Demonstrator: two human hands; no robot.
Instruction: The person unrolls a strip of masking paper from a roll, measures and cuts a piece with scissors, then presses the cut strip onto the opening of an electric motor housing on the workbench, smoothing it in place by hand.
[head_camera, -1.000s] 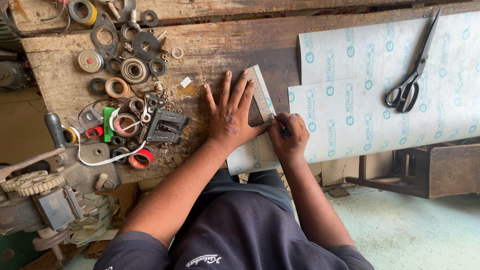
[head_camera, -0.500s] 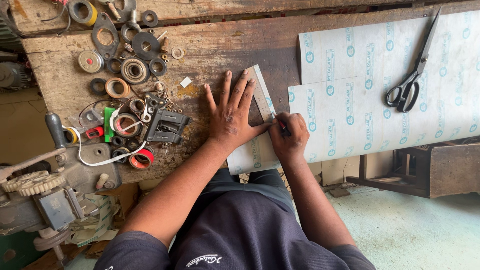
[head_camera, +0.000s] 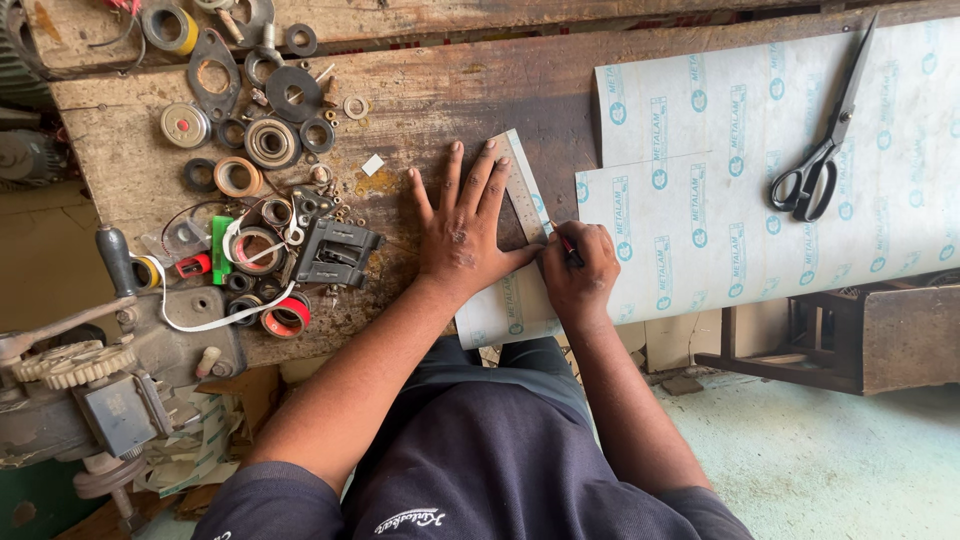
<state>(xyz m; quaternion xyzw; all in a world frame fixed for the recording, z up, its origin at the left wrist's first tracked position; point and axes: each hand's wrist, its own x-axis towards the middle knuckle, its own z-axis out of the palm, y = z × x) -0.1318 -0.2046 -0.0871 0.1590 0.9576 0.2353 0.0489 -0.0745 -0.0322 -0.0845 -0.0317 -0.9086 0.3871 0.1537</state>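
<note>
Just now my left hand (head_camera: 462, 240) lies flat near the middle of the frame, fingers spread, pressing a metal ruler (head_camera: 524, 190) down onto a small white sheet piece (head_camera: 500, 310) at the near edge of the wooden desk (head_camera: 450, 100); my right hand (head_camera: 580, 272) is curled shut, pinching a red-tipped pen (head_camera: 566, 247) against the ruler's edge. Thin and light, the sheet looks likely to slide or curl, so I judge it is best held by flat pressure through the ruler rather than gripped at an edge; the ruler seems stiff and slick. Larger printed sheets (head_camera: 760, 160) fill the upper right, black scissors (head_camera: 825, 150) lying on them; bearings and washers (head_camera: 270, 140) clutter the upper left.
</note>
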